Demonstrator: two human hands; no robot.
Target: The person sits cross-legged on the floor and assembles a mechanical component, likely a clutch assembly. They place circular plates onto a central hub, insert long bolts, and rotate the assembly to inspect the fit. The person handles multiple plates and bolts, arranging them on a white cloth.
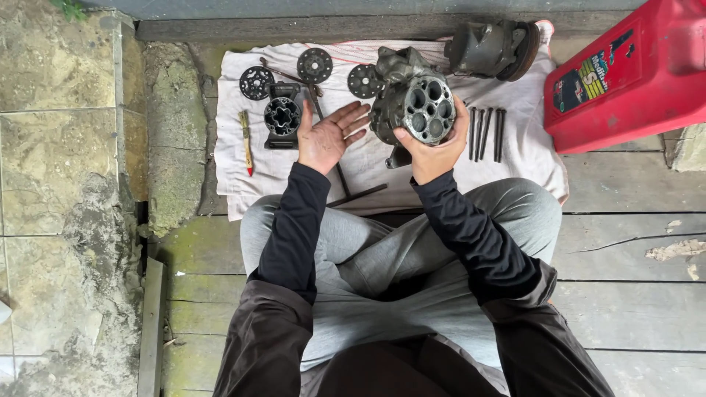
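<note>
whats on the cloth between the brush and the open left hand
In the head view, a dark metal part with a star-shaped bore lies on the white cloth between the brush and the open left hand.

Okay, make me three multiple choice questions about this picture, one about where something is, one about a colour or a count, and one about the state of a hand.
1. Where does the paintbrush lie?
A. At the cloth's left edge
B. On the red can
C. On the person's lap

2. What colour is the can at the upper right?
A. Blue
B. Red
C. Green

3. How is the left hand?
A. Clenched on a bolt
B. Open, palm up, empty
C. Flat on the floor

Answers: 1 A, the brush rests on the white cloth near its left edge. 2 B, its body is plainly red. 3 B, its fingers are spread beside the metal housing that the right hand holds.
</note>
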